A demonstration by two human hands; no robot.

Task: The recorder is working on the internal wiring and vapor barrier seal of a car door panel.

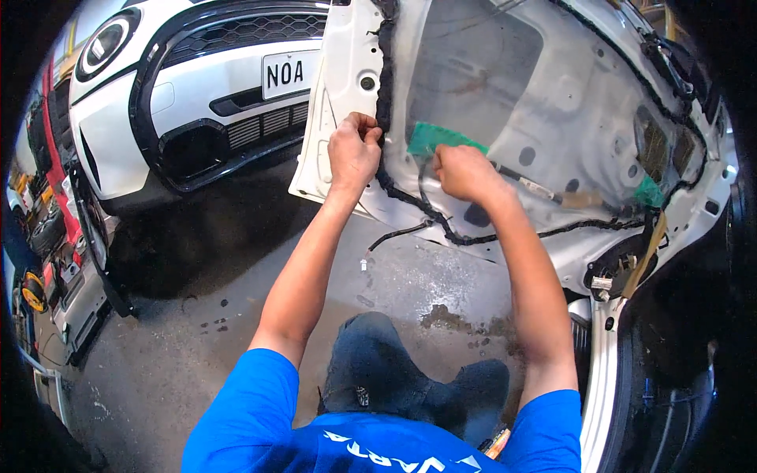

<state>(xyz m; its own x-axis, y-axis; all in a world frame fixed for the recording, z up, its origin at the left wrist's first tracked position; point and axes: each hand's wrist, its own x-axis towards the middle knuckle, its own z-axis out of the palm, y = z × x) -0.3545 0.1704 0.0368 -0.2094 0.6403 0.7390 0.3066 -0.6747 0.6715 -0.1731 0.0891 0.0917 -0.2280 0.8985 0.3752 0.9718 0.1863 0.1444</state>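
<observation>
A white car door stands open before me with its inner side bare. A clear plastic sheet covers much of it, bordered by a thick black sealant strip. My left hand is closed, thumb and finger pinched at the strip's left edge. My right hand is closed in front of the sheet, just below a piece of green tape. Its curled fingers hide whatever they hold. Between the hands, a thin dark cable hangs down over the sheet.
A wire with a white connector dangles under the door's lower edge. More green tape is on the right, above a door speaker opening. A white car stands close behind at left. Parts and a tyre lie far left.
</observation>
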